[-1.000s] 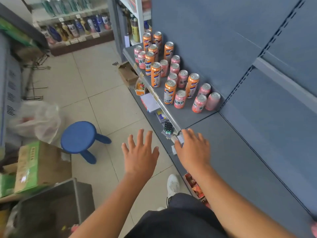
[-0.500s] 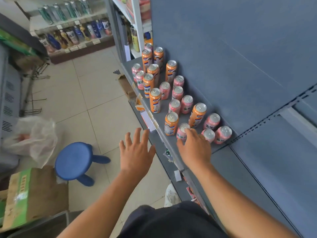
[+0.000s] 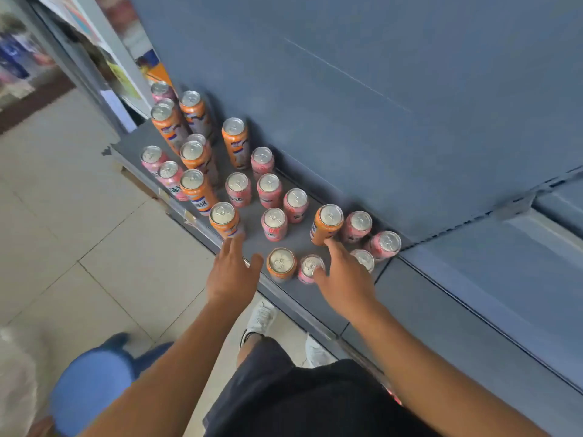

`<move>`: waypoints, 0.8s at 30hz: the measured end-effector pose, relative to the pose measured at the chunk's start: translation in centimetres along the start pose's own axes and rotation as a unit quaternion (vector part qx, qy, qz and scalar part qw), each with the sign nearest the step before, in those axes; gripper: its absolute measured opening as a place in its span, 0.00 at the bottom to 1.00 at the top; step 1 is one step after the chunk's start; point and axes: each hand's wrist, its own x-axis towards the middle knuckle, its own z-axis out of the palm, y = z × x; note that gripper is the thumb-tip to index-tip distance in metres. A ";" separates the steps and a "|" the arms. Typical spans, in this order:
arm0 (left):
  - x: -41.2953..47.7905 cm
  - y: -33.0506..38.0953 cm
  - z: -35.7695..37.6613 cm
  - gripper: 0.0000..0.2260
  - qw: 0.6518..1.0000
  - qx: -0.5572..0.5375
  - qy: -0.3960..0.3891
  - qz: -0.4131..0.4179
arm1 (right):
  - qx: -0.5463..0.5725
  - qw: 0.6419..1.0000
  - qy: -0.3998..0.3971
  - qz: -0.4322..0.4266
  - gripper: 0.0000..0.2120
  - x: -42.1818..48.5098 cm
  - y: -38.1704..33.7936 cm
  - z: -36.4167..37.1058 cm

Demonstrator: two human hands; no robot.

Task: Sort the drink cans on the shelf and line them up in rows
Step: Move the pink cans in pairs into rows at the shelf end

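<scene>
Both hands are spread flat and hold nothing. The left hand (image 3: 232,274) has come in from over the floor to the edge of the shelf (image 3: 303,299). Its straight fingertips are at the foot of an orange can (image 3: 223,217) mid-frame; whether they touch it I cannot tell. The right hand (image 3: 345,279) has pushed deeper among the drink cans (image 3: 269,188). Its forefinger meets the base of a tall orange can (image 3: 326,223), its thumb lies on the lid of a pink can (image 3: 310,265), and its outer fingers half cover a second pink can (image 3: 366,259). Between the hands a lone orange can (image 3: 280,263) stands at the front. Orange and pink cans stand mixed and upright, running toward the upper left. A blue stool (image 3: 91,383) sits at lower left, and a white shoe (image 3: 260,316) shows below the shelf.
</scene>
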 end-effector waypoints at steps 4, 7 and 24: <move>5.0 -1.3 0.6 0.25 0.993 -0.020 -0.112 -0.013 | 0.071 0.989 -0.031 0.125 0.30 1.2 -0.6 1.6; 8.1 -1.6 1.8 0.26 0.981 -0.064 -0.174 -0.056 | 0.139 0.968 -0.038 0.206 0.32 2.0 -1.0 3.2; 15.9 -3.3 8.7 0.31 0.957 -0.217 -0.188 -0.045 | 0.317 0.909 0.022 0.271 0.37 2.5 1.3 11.9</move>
